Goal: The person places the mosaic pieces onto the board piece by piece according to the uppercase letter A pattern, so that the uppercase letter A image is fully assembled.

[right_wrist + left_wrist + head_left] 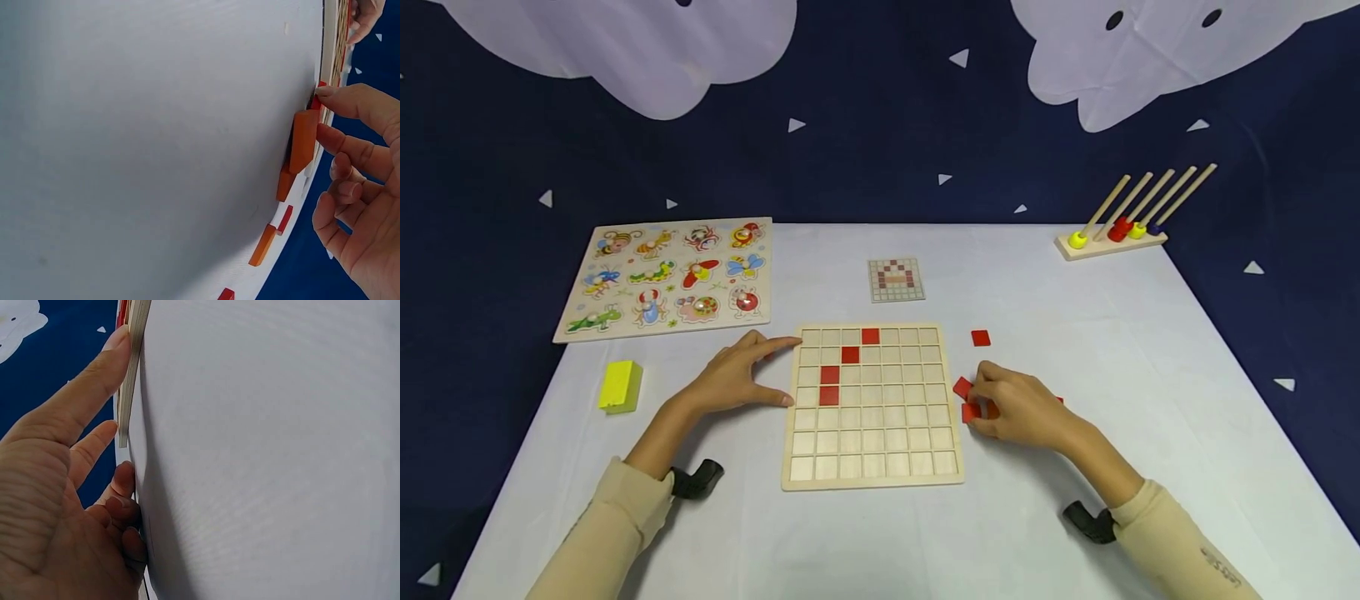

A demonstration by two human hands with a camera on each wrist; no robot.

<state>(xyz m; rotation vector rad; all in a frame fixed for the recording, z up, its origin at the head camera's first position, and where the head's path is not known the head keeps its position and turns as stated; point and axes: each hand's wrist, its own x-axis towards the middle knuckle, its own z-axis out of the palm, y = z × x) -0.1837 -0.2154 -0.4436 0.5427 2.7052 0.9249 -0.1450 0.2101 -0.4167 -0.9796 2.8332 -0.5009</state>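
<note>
On the table lies a wooden grid board (883, 481) with several red square tiles (850, 355) in its upper left cells. My left hand (730, 375) touches the board's left edge with the thumb and a straight index finger; its other fingers are bent in the left wrist view. To the right of the board, my right hand (1022, 408) is low over loose red tiles (971, 412). In the right wrist view its thumb touches a red tile (315, 103), with the index finger close by an orange tile (304, 140). Whether it pinches one is unclear.
A small pattern card (897, 279) lies behind the board. An insect puzzle board (673, 279) is at the back left, with a yellow block (621, 387) in front of it. A peg stand with beads (1112, 243) stands at the back right. Another red tile (981, 337) lies alone.
</note>
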